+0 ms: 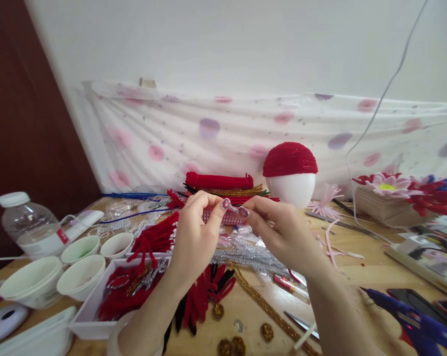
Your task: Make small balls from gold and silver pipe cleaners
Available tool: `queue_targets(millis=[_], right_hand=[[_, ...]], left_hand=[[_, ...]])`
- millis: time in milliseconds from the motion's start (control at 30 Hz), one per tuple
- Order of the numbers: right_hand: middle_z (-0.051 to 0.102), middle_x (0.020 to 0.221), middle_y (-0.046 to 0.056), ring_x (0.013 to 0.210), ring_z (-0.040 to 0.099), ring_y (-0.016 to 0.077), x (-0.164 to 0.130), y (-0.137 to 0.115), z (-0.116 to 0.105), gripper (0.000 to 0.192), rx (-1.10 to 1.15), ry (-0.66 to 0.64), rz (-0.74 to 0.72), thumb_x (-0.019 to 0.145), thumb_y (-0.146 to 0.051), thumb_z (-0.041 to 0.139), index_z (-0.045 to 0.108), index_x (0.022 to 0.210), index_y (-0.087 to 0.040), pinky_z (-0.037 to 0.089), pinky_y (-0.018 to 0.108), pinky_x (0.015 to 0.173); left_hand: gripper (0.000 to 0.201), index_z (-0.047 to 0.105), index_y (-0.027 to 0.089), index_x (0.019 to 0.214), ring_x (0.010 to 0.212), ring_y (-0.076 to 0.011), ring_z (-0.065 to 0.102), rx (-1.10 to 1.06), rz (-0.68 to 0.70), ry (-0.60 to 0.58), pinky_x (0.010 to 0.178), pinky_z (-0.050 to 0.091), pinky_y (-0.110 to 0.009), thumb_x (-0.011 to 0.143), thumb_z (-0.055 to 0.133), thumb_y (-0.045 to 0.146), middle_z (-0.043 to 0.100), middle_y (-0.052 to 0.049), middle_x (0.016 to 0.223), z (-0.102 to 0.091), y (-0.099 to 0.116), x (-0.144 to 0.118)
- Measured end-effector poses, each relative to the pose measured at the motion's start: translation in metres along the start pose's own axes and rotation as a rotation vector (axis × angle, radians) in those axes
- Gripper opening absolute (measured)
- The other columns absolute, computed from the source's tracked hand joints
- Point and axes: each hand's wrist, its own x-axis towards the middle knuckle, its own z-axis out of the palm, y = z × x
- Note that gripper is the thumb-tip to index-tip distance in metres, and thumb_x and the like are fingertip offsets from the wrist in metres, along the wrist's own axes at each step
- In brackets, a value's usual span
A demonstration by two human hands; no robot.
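Observation:
My left hand [199, 222] and my right hand [277, 225] are raised over the middle of the table, fingertips nearly meeting. Thumb and forefinger of each pinch a short silvery tinsel stem [232, 205], whose ends are hidden by the fingers. Behind and below them lie a bundle of silver tinsel stems [251, 254] and a red mesh basket [227, 216] holding red and gold stems. Under my left forearm is a white box [93, 324] with red fuzzy pieces. Red and black fuzzy petals [199, 301] lie between my arms, near gold pompom balls [267, 331].
At left stand a plastic bottle [32, 227] and several white bowls [32, 279]. A white head form with a red cap [290, 160] is at the back. At right are fuzzy flowers [388, 185], a blue glue gun [405, 314] and phones [412, 301]. Scissors [301, 324] lie in front.

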Motion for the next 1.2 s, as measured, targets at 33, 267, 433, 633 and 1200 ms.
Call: queue_targets(millis=[33,267,433,633,1200], right_hand=[[0.055,0.061,-0.004,0.055,0.047,0.0097,0.000,0.000,0.000,0.021,-0.012,-0.001,-0.002,0.096,-0.021,0.048,0.060,0.079,-0.018,0.035,0.023,0.051],[0.048,0.056,-0.004,0.051,0.040,0.0102,0.003,0.001,0.000,0.022,-0.098,-0.012,0.026,0.095,-0.020,0.047,0.055,0.074,-0.019,0.030,0.026,0.050],[0.048,0.059,-0.004,0.055,0.041,0.0106,0.001,0.001,-0.005,0.023,-0.072,-0.076,0.020,0.094,-0.020,0.047,0.052,0.071,-0.020,0.031,0.025,0.052],[0.052,0.061,-0.003,0.057,0.043,0.0108,-0.001,0.001,-0.007,0.019,-0.175,-0.121,-0.053,0.089,-0.015,0.050,0.054,0.071,-0.019,0.031,0.026,0.055],[0.042,0.056,-0.006,0.052,0.037,0.0096,0.000,0.001,-0.006,0.029,-0.039,-0.050,-0.022,0.094,-0.022,0.049,0.047,0.066,-0.020,0.027,0.025,0.049]], left_hand=[[0.021,0.058,0.021,0.074,0.079,-0.0205,0.055,0.020,0.028,-0.026,0.076,0.039,-0.036,0.093,0.054,0.029,0.061,-0.002,0.079,-0.001,0.001,0.000],[0.022,0.057,0.023,0.070,0.083,-0.0241,0.058,0.172,0.064,-0.083,0.084,0.038,-0.043,0.091,0.054,0.028,0.065,-0.002,0.076,-0.008,0.005,0.002],[0.017,0.065,0.023,0.073,0.082,-0.0244,0.061,0.178,0.015,-0.245,0.090,0.039,-0.047,0.088,0.059,0.028,0.071,-0.002,0.080,-0.021,0.003,0.007],[0.014,0.064,0.024,0.073,0.099,-0.0230,0.062,0.359,0.240,-0.493,0.113,0.007,-0.059,0.085,0.063,0.018,0.072,0.003,0.087,-0.032,0.003,0.005],[0.014,0.061,0.023,0.070,0.086,-0.0228,0.062,0.017,0.212,-0.451,0.091,0.042,-0.043,0.084,0.059,0.020,0.069,-0.003,0.083,-0.030,-0.004,0.015]])
